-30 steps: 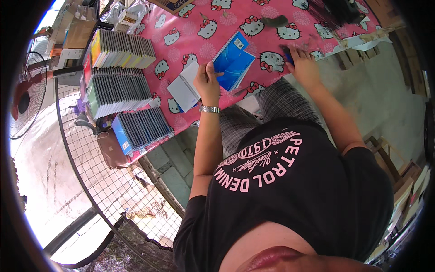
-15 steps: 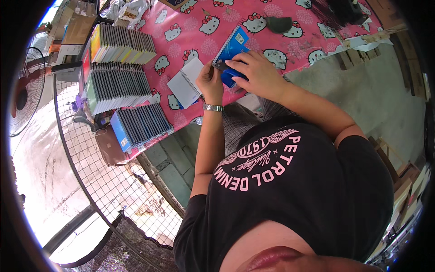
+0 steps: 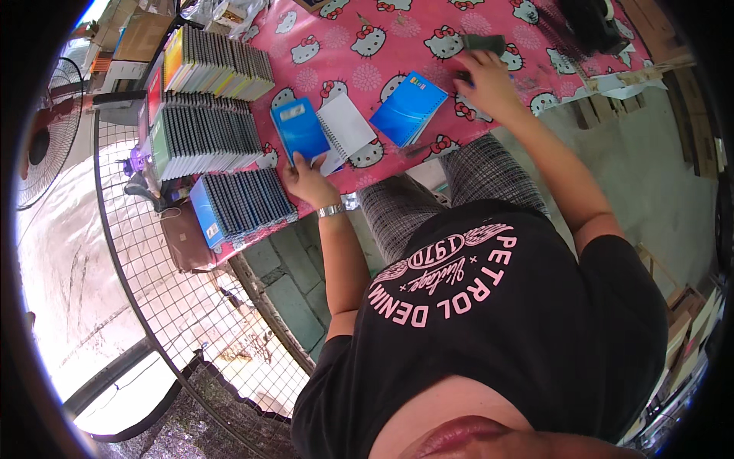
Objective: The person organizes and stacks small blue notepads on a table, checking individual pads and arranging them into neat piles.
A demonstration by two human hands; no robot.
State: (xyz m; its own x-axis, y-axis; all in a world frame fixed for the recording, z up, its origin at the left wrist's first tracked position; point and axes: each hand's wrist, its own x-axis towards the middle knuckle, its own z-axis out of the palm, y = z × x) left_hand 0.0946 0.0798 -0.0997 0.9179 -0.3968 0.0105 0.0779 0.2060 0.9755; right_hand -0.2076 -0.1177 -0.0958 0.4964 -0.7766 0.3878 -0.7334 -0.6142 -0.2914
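Note:
My left hand [image 3: 307,182] grips the lower edge of a notebook's blue cover [image 3: 300,128], opened out at the table's near edge. Next to the cover lies a white spiral-bound page [image 3: 348,128]. A closed blue spiral notebook [image 3: 409,109] rests on the table between my hands. Farther right, my right hand [image 3: 489,86] is over the tablecloth with its fingers curled around a small black tool [image 3: 462,76], mostly hidden. Just beyond the fingertips is a dark green, flat piece [image 3: 486,43].
Rows of spiral notebooks [image 3: 210,130] stand at the left, with a blue-covered stack [image 3: 243,203] nearest me. A pink patterned cloth [image 3: 344,69] covers the table. Black spiral coils [image 3: 564,38] lie at the far right. A fan [image 3: 52,134] stands at far left.
My hands have moved apart. The blue notebook they were working on now lies flat. My right hand went right with the black tool; my left took hold of a blue cover.

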